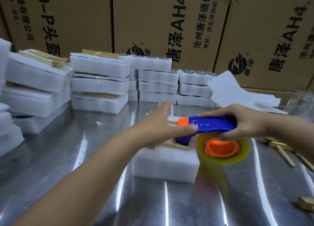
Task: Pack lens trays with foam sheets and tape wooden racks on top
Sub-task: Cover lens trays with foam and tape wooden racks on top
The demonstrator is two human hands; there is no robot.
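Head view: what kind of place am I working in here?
Probably a factory packing bench: printed shipping cartons line the back, taped foam trays are stacked on a steel table, and the right hand holds a tape dispenser.

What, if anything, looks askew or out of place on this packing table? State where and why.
The far-left stack of taped foam packs sits skewed, its layers twisted and overhanging, unlike the squarer stack beside it. Loose foam sheets lie tumbled at back right.
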